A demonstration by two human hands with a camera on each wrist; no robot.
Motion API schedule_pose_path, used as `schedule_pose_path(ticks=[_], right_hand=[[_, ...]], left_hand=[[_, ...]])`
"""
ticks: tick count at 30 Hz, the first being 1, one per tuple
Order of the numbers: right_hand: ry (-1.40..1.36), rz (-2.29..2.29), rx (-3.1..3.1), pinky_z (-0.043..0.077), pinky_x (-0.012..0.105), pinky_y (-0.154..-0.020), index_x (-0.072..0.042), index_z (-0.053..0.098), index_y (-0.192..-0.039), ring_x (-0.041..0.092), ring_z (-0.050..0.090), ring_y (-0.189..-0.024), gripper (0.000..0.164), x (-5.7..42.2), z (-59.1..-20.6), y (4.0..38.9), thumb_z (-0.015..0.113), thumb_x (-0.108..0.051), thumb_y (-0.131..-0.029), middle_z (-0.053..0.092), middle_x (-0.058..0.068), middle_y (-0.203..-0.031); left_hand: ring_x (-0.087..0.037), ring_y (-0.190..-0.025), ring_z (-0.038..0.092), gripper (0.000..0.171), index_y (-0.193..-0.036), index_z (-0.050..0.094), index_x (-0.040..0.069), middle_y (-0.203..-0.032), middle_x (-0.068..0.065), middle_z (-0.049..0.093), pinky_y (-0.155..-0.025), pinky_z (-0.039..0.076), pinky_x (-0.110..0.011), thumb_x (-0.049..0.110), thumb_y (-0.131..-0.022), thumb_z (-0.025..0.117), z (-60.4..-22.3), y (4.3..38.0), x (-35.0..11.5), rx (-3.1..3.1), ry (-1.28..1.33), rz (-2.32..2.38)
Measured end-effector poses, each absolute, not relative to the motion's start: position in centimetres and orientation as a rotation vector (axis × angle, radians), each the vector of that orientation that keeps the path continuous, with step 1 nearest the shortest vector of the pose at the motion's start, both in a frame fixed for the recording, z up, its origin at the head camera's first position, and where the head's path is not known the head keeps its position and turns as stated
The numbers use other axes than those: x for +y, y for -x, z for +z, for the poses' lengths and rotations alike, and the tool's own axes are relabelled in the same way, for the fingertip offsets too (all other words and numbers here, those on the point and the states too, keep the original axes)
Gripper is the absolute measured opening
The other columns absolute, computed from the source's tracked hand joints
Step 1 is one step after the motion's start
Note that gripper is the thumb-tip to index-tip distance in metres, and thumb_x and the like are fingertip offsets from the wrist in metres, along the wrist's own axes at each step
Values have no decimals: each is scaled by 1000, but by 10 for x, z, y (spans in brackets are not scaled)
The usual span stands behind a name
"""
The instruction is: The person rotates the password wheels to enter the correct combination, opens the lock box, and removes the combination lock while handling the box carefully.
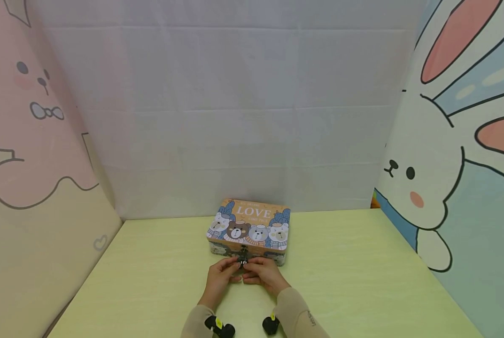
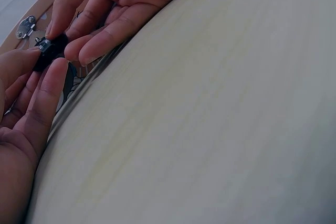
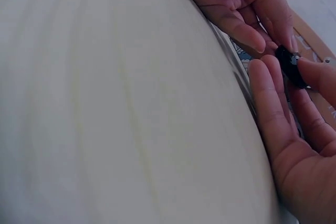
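Note:
A tin box (image 1: 252,223) with bears and the word LOVE on its lid stands closed at the back middle of the table. Right at its front clasp (image 1: 244,248) is a small black padlock (image 1: 243,261) with silvery parts on its face. My left hand (image 1: 220,278) pinches the padlock from the left between thumb and fingers. From the other side my right hand (image 1: 265,273) pinches it too. Up close in the left wrist view, the black padlock body (image 2: 51,51) shows between both hands' fingertips, beside the metal clasp plate (image 2: 25,27). Fingers cover part of the lock.
The pale yellow-green table (image 1: 158,277) extends around the box and hands. Behind it hangs a white cloth (image 1: 252,117). Side panels bear a pink cartoon figure (image 1: 36,155) and a white rabbit (image 1: 433,141). Black wrist devices (image 1: 224,328) sit at both sleeves.

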State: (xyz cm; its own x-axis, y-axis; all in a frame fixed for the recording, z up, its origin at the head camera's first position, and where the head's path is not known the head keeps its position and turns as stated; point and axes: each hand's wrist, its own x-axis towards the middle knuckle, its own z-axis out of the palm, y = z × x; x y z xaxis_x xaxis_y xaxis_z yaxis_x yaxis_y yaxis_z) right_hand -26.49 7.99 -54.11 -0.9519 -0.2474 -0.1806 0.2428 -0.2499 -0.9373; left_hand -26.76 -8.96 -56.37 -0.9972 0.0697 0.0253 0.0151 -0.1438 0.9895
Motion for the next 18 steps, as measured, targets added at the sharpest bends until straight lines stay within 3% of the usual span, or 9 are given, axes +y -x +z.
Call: schedule_pose_path(ticks=[8,18], right_hand=[[-55,-2269,1685,62,33,-69,10,62,-107,16,68,-67,20,78,-546,270,59,-6,-97,66,11,-83],[-62,-2271,1647,62,35,-71,9,61,-110,17,68,-68,23,81,-542,268,58,-11,-99,68,14,-82]], left_hand=[[-13,-81,68,34,-122,57,-19,-100,-10,69,-68,62,-28,1,-96,64,-565,268,-89,2021,-110,2357],[-14,-85,65,35,-123,58,-15,-100,-8,66,-64,62,-30,2,-94,64,-559,273,-90,2070,-77,2260]])
